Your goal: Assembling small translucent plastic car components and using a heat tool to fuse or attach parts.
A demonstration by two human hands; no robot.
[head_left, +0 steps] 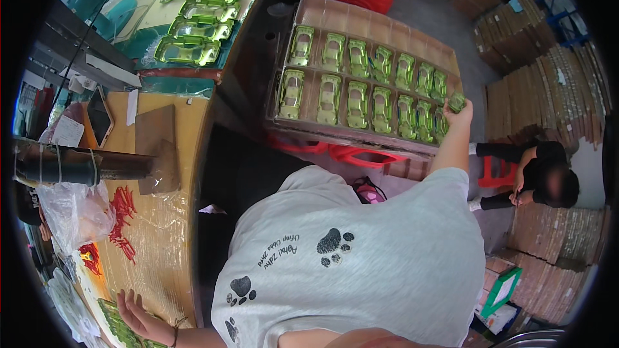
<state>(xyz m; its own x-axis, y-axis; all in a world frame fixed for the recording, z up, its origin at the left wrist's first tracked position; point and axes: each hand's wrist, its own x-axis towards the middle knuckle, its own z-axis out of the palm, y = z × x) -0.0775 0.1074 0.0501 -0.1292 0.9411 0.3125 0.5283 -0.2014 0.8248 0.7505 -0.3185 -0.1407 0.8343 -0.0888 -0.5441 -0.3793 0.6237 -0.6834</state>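
Observation:
My right hand (459,115) reaches out to the right end of a divided tray (380,22), its fingers closed round a small green toy car shell (456,102). Two rows of similar glossy green car shells (358,104) lie in the tray's compartments. At the lower left, my left hand (138,319) is over the wooden table (155,245), fingers stretched and a little apart. Under and beside it lie more green car parts (116,322); whether the fingers touch them I cannot tell. A dark cord circles that wrist.
Red thin parts (122,209) and a clear plastic bag (77,209) lie on the table by a dark press-like arm (84,164). More green shells (187,50) line a bench. Red stools (367,154), a seated person (548,177) and cardboard stacks (541,103) are around.

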